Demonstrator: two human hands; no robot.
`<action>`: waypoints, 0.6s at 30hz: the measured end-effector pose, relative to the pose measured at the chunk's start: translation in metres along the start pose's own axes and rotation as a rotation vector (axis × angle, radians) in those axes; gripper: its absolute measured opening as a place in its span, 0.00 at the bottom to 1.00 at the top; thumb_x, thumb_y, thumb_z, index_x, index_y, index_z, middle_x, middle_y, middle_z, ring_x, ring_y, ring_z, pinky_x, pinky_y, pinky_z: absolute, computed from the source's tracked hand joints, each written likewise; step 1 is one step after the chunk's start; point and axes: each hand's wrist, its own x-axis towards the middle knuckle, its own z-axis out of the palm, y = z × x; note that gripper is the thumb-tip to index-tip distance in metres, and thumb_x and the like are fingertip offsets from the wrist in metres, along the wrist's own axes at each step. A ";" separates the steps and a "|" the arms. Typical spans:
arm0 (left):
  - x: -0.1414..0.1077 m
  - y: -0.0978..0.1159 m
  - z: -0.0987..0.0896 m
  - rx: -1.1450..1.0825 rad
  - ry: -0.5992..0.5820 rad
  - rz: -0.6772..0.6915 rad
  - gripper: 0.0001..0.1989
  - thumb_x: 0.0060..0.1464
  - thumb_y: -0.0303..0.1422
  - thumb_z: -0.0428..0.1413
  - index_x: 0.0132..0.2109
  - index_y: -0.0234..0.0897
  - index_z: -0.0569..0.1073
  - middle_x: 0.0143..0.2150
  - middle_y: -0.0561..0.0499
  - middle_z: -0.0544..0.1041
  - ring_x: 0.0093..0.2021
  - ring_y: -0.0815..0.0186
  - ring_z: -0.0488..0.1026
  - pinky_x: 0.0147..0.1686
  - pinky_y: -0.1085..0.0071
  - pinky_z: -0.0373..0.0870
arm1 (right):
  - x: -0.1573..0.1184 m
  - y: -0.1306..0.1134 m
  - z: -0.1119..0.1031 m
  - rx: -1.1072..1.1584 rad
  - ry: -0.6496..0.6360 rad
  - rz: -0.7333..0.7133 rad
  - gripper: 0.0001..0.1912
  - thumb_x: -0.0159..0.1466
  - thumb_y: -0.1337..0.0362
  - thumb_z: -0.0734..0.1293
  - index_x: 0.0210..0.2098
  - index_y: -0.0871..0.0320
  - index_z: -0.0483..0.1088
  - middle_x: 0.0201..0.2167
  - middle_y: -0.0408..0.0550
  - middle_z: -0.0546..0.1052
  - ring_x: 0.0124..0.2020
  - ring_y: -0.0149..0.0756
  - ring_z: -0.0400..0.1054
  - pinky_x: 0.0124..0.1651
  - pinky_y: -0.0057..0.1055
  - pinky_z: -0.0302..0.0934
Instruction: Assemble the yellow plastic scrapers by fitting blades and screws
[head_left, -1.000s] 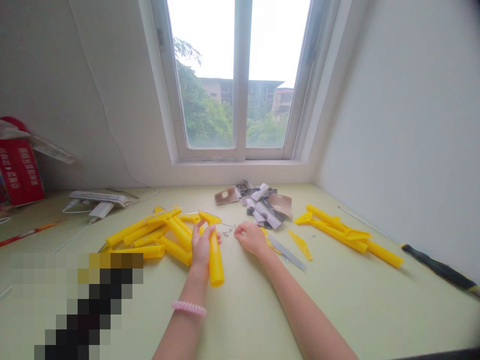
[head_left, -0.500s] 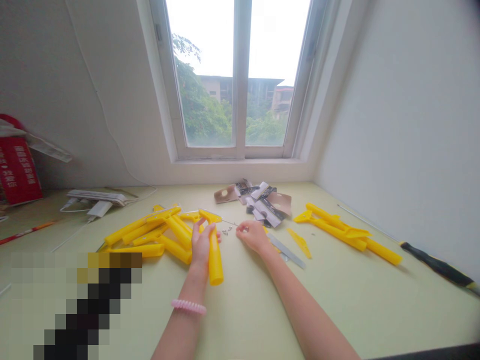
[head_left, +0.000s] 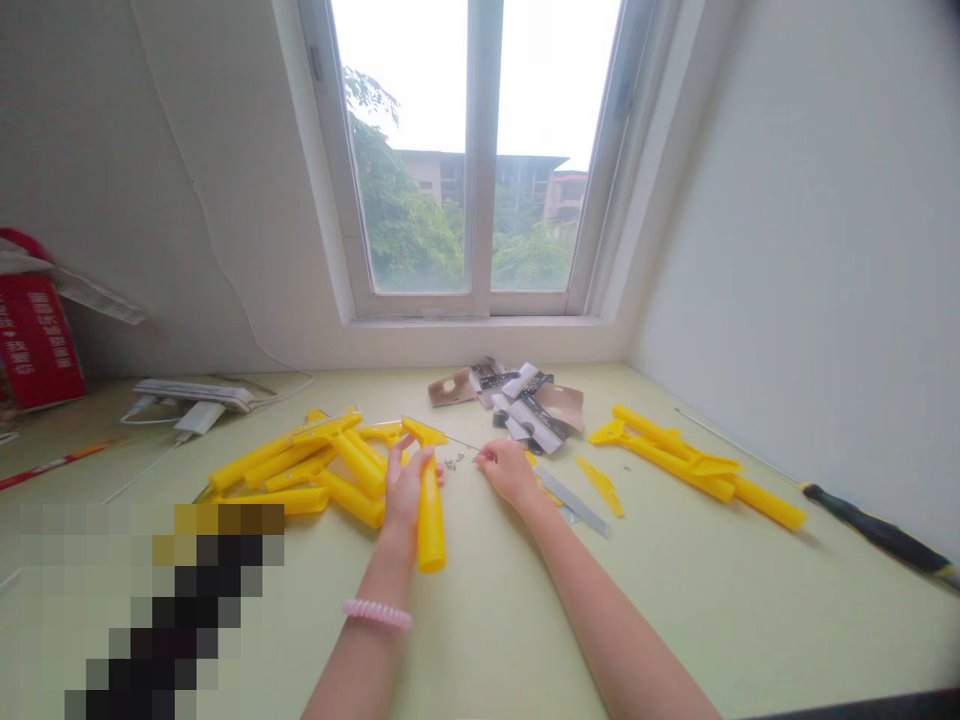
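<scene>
My left hand [head_left: 405, 485] is wrapped round a yellow scraper [head_left: 430, 520], its handle pointing down toward me and its flat head up. A thin metal blade runs along the top of that head and sticks out to the right. Close to the blade's far end, my right hand [head_left: 508, 470] has its thumb and fingers pinched together. What they hold, if anything, is too small to make out. Several small metal pieces [head_left: 455, 461] lie between my hands. Just right of my right hand are loose blades [head_left: 577, 503] and a flat yellow piece [head_left: 600, 487].
Several yellow scrapers [head_left: 300, 465] are heaped left of my left hand. More yellow handles [head_left: 675, 455] lie at the right, beside a long black-handled screwdriver [head_left: 870, 525]. Printed cards [head_left: 538, 410] are piled under the window. A white power strip [head_left: 196, 395] sits at the back left.
The scraper head and its blade have shifted slightly to the right and down, toward my right hand. Both hands have otherwise barely moved.
</scene>
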 end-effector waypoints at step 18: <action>-0.016 -0.010 0.021 0.034 -0.382 -0.195 0.24 0.38 0.32 0.57 0.44 0.40 0.58 0.25 0.57 0.67 0.16 0.75 0.62 0.14 0.80 0.54 | -0.003 -0.040 -0.026 0.958 0.090 0.139 0.14 0.44 0.56 0.70 0.24 0.60 0.71 0.23 0.44 0.70 0.25 0.30 0.62 0.29 0.27 0.57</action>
